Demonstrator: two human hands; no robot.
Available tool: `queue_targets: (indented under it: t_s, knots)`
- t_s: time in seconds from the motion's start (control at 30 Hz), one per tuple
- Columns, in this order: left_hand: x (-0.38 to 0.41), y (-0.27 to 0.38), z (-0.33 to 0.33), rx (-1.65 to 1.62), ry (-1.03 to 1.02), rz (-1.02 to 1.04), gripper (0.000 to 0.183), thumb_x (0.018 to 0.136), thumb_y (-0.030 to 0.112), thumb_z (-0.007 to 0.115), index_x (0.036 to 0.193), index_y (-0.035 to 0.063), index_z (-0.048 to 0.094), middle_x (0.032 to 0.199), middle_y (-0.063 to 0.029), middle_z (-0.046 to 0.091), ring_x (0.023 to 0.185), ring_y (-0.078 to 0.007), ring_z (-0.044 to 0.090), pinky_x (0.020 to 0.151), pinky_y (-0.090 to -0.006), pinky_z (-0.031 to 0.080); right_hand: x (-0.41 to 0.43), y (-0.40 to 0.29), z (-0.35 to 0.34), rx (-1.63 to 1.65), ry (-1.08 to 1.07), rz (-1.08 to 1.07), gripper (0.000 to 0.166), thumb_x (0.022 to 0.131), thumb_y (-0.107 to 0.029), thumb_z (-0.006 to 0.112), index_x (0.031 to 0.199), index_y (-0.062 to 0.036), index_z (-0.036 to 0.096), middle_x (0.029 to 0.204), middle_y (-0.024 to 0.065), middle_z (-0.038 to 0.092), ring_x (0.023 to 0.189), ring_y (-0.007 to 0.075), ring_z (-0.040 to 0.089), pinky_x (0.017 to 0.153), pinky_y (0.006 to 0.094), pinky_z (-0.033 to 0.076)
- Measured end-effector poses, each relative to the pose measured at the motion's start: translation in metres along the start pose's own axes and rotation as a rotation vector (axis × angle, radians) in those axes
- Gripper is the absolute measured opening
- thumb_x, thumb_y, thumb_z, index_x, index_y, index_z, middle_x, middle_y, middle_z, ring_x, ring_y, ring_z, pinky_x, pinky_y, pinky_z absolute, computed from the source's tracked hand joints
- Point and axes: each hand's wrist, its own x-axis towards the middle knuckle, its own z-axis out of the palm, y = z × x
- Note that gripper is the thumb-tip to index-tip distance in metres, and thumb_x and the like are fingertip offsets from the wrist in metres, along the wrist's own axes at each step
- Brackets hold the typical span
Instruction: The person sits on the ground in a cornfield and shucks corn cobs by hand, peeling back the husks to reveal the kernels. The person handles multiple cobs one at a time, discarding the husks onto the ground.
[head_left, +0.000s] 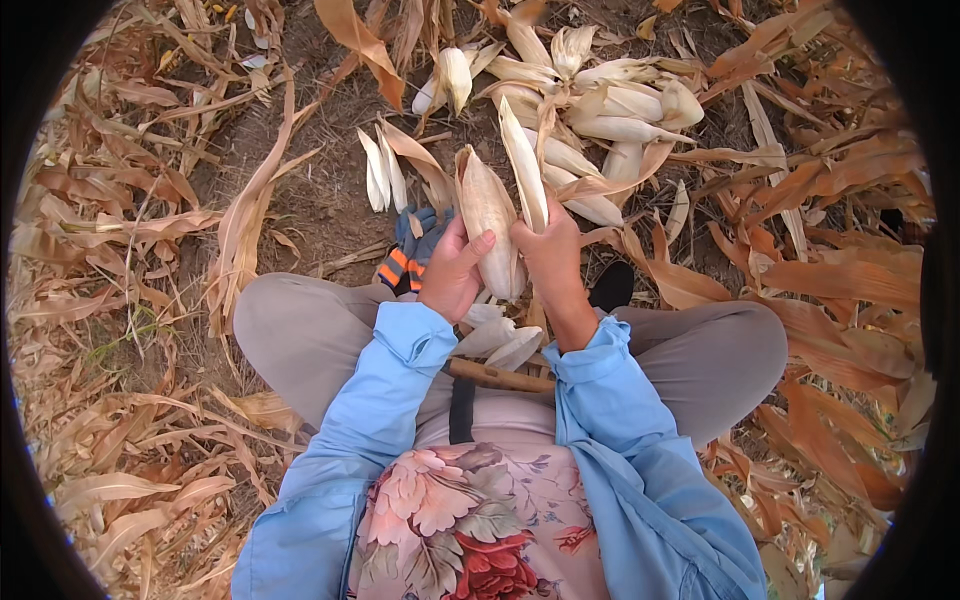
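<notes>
A dry ear of corn in its husk (489, 225) stands upright between my hands, its tip pointing away from me. My left hand (457, 268) grips its left side, the thumb lying across the husk. Against its right side, my right hand (550, 247) is closed around a pale strip of husk (523, 161) that points up and away. Whether the strip is still joined to the ear cannot be told. Pale husk pieces (495, 336) lie below the ear, between my legs, near a wooden stick (499, 375).
Husked corn ears (615, 105) are heaped beyond my right hand. Loose white husks (382, 172) lie on the soil at the left. A grey glove with orange stripes (405, 259) is beside my left hand. Dry corn leaves (832, 285) cover the ground on both sides.
</notes>
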Motion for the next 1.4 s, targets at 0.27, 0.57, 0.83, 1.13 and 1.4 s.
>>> queue_targets:
  t_s: [0.27,0.57,0.83,1.13,1.4]
  knots:
    - [-0.001,0.0,0.002,0.008,0.036,-0.03,0.054,0.09,0.017,0.061,0.135,0.0016,0.034,0.129,-0.0089,0.048,0.118,-0.0188,0.048,0.101,-0.0351,0.039,-0.004,-0.004,-0.002,-0.166,-0.071,-0.271,0.028,0.07,-0.001,0.061,0.098,0.001,0.06,0.091,0.0175,0.058,0.084,0.0316,0.058,0.076,0.0347,0.046]
    - [-0.001,0.0,0.0,0.051,0.029,0.013,0.061,0.089,0.02,0.063,0.137,0.0014,0.03,0.13,-0.0099,0.047,0.119,-0.0188,0.048,0.102,-0.0348,0.039,0.0,0.0,0.001,-0.089,-0.007,-0.112,0.02,0.073,-0.008,0.062,0.088,0.005,0.059,0.084,0.0209,0.061,0.076,0.033,0.062,0.07,0.0376,0.048]
    - [0.003,-0.008,-0.005,0.073,0.063,0.047,0.063,0.087,0.02,0.063,0.136,-0.0006,0.029,0.128,-0.011,0.047,0.117,-0.0196,0.048,0.102,-0.0354,0.039,0.002,0.013,0.003,-0.006,-0.031,-0.011,0.02,0.075,-0.009,0.059,0.088,0.0057,0.059,0.075,0.0208,0.062,0.067,0.0283,0.062,0.064,0.0363,0.048]
    - [0.002,-0.011,-0.006,-0.022,0.062,0.004,0.055,0.088,0.02,0.057,0.133,-0.0007,0.033,0.127,-0.0122,0.047,0.117,-0.0212,0.048,0.102,-0.0361,0.038,-0.001,0.01,0.003,0.053,-0.029,0.06,0.021,0.076,-0.009,0.058,0.091,0.0056,0.06,0.075,0.0178,0.063,0.066,0.0215,0.06,0.064,0.0343,0.047]
    - [0.002,-0.009,-0.015,-0.106,0.055,-0.113,0.046,0.09,0.028,0.048,0.128,0.0026,0.043,0.11,-0.0123,0.058,0.1,-0.0254,0.059,0.092,-0.0409,0.047,-0.011,-0.024,-0.001,0.389,-0.221,0.287,0.014,0.087,-0.017,0.063,0.086,-0.0056,0.055,0.065,-0.0034,0.049,0.052,0.0042,0.042,0.044,0.0211,0.033]
